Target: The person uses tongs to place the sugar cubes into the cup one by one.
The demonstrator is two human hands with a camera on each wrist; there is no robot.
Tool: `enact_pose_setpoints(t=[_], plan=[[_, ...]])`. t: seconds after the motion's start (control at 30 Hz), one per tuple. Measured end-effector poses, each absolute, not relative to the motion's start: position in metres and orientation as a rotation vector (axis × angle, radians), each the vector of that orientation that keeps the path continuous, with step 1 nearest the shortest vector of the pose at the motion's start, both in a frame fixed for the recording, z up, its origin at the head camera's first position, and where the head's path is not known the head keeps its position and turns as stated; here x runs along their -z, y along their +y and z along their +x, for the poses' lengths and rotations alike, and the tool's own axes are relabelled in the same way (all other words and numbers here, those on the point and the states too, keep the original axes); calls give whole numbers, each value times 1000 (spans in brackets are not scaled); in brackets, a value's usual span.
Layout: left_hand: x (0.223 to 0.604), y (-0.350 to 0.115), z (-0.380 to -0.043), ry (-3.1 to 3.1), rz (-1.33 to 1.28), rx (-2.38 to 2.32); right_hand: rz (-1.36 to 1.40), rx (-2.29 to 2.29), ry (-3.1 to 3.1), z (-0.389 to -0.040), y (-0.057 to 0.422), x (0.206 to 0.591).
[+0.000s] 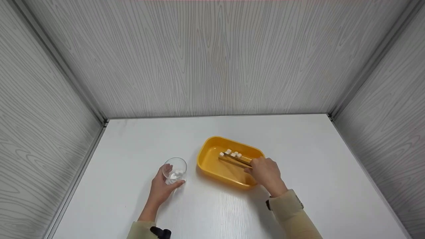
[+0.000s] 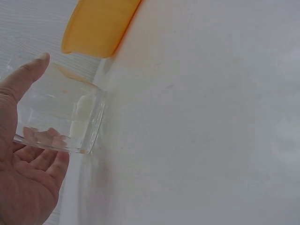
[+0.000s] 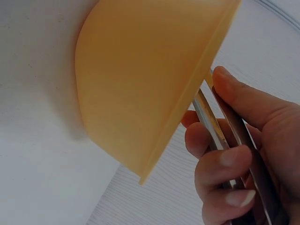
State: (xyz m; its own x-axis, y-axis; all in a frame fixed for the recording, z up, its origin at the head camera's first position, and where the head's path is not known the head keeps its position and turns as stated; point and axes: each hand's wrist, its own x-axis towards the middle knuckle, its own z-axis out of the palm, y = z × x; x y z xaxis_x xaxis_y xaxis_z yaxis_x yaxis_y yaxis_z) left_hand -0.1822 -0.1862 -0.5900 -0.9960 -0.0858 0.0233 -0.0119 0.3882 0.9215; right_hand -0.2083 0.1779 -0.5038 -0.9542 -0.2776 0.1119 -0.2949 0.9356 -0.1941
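A clear glass [image 1: 176,162] stands on the white table with several white cubes [image 1: 177,174] at its bottom. My left hand [image 1: 159,192] holds it from the left side, thumb and fingers spread around its wall. In the left wrist view, the glass [image 2: 51,101] sits between thumb and fingers. To its right is a yellow tray [image 1: 215,176] with several small white cubes [image 1: 236,154] inside. My right hand [image 1: 266,172] grips metal tongs [image 1: 237,162] over the tray's right rim. The tongs' arms are apart, their tips beside the leftmost cubes. In the right wrist view, the tray wall hides those tips.
Wood-patterned grey panels [image 1: 212,59] enclose the white tabletop [image 1: 285,136] at the back and both sides. The tray's raised rim lies beneath my right hand, and a gap of bare table separates tray and glass.
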Motion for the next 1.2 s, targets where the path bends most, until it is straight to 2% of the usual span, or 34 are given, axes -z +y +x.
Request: enact_pose_setpoints(t=[1.2], plan=[[590,-187,-182,-2571,90,1690,420,-419,-2959,-208,181,506]])
